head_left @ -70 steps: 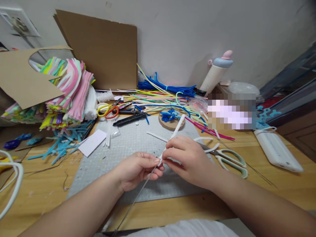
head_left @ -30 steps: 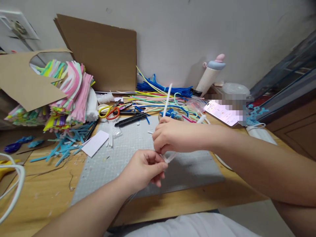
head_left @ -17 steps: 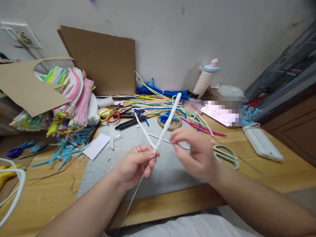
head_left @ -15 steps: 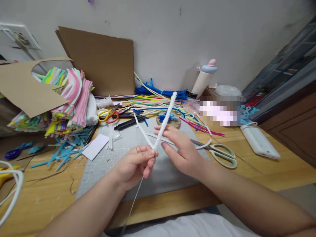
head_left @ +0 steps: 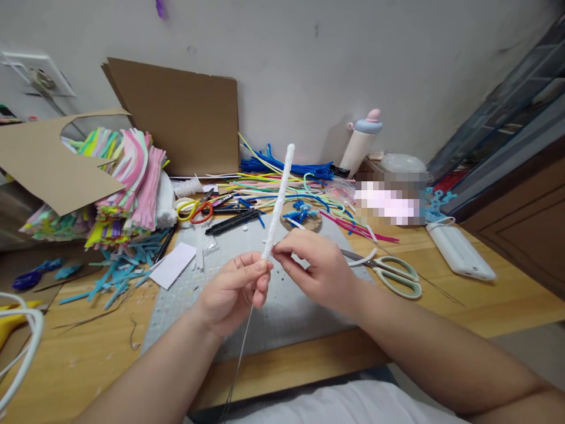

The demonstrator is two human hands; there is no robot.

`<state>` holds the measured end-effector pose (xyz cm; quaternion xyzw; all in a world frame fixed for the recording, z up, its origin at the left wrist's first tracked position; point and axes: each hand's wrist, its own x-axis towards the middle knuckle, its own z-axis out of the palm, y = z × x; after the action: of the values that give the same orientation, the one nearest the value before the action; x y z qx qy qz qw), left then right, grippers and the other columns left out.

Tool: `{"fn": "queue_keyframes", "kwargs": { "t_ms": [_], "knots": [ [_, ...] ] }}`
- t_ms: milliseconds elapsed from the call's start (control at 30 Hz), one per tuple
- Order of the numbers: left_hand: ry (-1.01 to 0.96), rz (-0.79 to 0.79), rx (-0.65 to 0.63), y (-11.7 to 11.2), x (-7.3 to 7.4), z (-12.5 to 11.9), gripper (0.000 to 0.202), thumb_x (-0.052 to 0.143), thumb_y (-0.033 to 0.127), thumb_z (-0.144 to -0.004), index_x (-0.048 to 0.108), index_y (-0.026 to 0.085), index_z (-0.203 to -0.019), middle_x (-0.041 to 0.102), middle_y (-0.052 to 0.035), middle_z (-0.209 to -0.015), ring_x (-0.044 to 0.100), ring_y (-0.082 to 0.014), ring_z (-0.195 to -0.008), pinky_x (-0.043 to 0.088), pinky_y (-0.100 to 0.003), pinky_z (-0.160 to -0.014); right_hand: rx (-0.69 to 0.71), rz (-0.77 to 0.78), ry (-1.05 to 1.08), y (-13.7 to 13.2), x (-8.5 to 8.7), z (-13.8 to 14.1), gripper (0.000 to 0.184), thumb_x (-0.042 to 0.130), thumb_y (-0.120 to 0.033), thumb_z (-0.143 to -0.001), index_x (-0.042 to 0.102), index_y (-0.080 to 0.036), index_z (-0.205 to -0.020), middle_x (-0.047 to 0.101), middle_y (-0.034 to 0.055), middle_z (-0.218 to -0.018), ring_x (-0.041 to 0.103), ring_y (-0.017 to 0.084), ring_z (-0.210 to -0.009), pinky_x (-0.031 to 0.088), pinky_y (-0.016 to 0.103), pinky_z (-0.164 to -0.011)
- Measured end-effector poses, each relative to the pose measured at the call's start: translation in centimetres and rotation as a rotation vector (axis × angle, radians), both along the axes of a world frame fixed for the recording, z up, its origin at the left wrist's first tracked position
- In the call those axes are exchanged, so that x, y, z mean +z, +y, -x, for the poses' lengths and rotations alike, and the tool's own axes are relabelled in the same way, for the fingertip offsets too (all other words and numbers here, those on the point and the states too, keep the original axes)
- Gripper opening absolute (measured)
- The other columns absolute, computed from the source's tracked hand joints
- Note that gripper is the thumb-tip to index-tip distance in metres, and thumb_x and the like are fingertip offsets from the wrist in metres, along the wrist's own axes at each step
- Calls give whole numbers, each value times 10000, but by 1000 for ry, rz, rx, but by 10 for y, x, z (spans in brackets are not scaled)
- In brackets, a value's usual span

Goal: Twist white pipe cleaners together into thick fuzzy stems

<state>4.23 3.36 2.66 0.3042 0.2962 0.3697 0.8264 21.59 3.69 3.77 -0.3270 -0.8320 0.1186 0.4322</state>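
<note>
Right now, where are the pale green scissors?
In the head view the scissors lie at the grey mat's right edge, just right of the right hand, left of a white case.

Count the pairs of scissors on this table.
2. A pale green pair lies on the table right of the right hand. A yellow-and-orange-handled pair lies behind the grey mat. The clutter may hide others.

Grey mat point(head_left: 309, 306) at lower centre mostly open; scissors point(head_left: 391, 275) block centre right, pipe-cleaner pile point(head_left: 123, 182) w/ blue scraps point(head_left: 110, 277) block left.
</note>
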Motion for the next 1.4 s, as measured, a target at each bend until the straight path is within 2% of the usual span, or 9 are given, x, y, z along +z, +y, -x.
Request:
{"fn": "queue_keyframes", "kwargs": {
  "t_ms": [200,333,633,800,900,1033,1133,1267,1400],
  "knots": [
    [119,-85,95,-1,2,-5,220,730,253,-668,551,130,-627,573,42,-488,505,-31,-367,363,-113,-379,-152,-157,-295,-15,14,-4,160,462,-174,-881,609,-157,-821,607,56,-758,519,163,-736,389,293,-679],
    [224,-155,163,-4,1,-9,239,723,286,-673,543,136,-623,577,42,-489,514,-45,-375,378,-133,-385,-165,-266,-428,-15,19,-4,217,428,-160,-897,615,-151,-787,591,53,-703,488,165,-697,351,299,-645],
    [352,-217,349,-4,-6,-12,230,712,302,-678,554,135,-662,599,36,-520,545,-66,-394,398,-158,-405,-169,-334,-514,-3,7,0,247,395,-184,-920,614,-159,-808,580,53,-730,423,176,-694,284,321,-629],
    [461,-280,385,-6,-1,-15,233,703,319,-681,568,130,-682,605,25,-525,563,-86,-396,420,-179,-414,-210,-250,-448,-5,6,1,223,413,-186,-907,611,-155,-810,591,57,-739,475,169,-717,320,301,-655],
    [482,-250,325,-8,8,-18,269,708,351,-666,559,128,-678,611,13,-530,586,-103,-419,436,-185,-418,-223,-190,-396,-12,7,-4,209,420,-184,-897,608,-156,-807,594,55,-729,519,159,-725,340,278,-648],
    [508,-194,208,-15,20,-23,304,705,384,-649,529,137,-665,618,2,-546,606,-123,-440,459,-201,-418,-249,-202,-345,-26,12,-13,193,442,-192,-886,612,-162,-801,607,55,-724,547,164,-734,364,278,-666],
    [599,-206,198,-25,25,-28,288,664,386,-687,506,148,-651,605,6,-540,596,-126,-423,452,-210,-405,-256,-203,-319,-37,15,-16,179,456,-183,-878,618,-164,-807,616,57,-727,551,164,-726,367,277,-666],
    [773,-321,229,-41,21,-34,252,582,368,-755,501,161,-637,558,26,-507,516,-96,-372,355,-194,-368,-269,-151,-298,-52,10,-19,171,471,-191,-874,619,-167,-792,613,48,-710,541,159,-685,357,274,-637],
    [919,-566,263,-59,17,-36,176,547,296,-779,543,170,-655,508,45,-486,453,-90,-425,324,-200,-440,-302,-56,-231,-67,-2,-23,156,481,-207,-871,615,-178,-797,619,42,-732,546,153,-675,356,270,-630]
  ]
}}
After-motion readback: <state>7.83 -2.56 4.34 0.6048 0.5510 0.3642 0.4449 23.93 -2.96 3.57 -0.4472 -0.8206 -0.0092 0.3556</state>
